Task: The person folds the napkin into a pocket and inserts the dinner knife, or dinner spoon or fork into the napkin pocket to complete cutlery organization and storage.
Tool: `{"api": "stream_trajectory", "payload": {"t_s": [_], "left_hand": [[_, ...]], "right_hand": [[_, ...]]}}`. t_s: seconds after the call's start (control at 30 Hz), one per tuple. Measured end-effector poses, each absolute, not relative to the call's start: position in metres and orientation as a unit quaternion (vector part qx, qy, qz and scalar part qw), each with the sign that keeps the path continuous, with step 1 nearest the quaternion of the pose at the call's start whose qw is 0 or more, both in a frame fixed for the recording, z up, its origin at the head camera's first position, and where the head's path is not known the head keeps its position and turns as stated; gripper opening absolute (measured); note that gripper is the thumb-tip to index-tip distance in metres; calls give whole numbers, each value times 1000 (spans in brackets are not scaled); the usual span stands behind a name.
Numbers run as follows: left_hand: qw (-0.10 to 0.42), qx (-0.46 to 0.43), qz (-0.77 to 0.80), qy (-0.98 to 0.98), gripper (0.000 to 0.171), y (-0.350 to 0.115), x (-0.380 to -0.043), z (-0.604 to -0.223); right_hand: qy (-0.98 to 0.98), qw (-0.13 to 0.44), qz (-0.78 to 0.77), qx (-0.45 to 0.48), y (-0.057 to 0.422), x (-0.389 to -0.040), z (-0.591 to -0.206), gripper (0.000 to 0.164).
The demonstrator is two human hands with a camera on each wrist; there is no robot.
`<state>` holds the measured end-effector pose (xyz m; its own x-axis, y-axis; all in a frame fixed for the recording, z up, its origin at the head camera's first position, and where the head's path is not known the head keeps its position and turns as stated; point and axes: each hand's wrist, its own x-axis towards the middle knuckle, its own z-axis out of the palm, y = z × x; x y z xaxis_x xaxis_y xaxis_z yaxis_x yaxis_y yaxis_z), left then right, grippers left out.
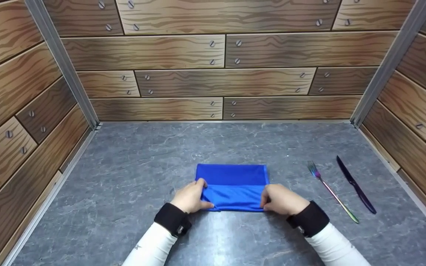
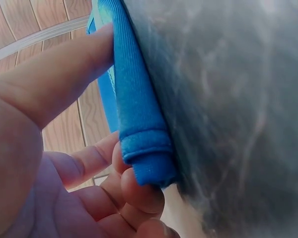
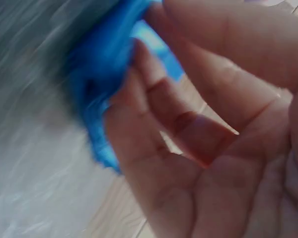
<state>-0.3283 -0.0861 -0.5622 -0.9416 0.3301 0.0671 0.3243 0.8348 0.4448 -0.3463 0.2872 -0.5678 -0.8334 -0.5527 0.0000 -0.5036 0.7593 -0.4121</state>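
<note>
A folded blue cloth (image 1: 231,174) lies on the grey tabletop, its nearer half doubled over in a lighter, wrinkled layer. My left hand (image 1: 189,196) holds its left end, thumb near the front corner and index finger farther up the side. In the left wrist view that thumb presses on the layered cloth (image 2: 139,94) while the other fingers curl at its end. At the near right corner, my right hand (image 1: 283,199) pinches the cloth between thumb and fingers. The right wrist view is blurred, with the fingertips against the bunched cloth (image 3: 102,59).
To the right of the cloth lie a rainbow-coloured fork (image 1: 333,192) and a dark knife (image 1: 357,186), side by side and slanted. Wood-patterned panels (image 1: 220,83) wall in the tabletop (image 1: 142,155) at the back and both sides.
</note>
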Motion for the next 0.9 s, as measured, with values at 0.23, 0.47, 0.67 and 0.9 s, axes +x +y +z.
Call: {"api": "stream_trajectory", "payload": {"t_s": [0.23,0.47,0.67,0.9], "left_hand": [[12,164,223,961,66,-86,-326,-559],[6,170,231,958,63,-87,-331,-561],[6,172,228,958,63,-85,-331,-563],[8,169,229,959,63,-85,-332,-566]], "right_hand": [[928,96,-241,-267,288,-364,-566,27],[930,-13,-284,-235,264,-397,-545,17],[944,-11,-245,-220,233,-466,-552,38],[950,119,-209,-197,193,-472,-528,50]]}}
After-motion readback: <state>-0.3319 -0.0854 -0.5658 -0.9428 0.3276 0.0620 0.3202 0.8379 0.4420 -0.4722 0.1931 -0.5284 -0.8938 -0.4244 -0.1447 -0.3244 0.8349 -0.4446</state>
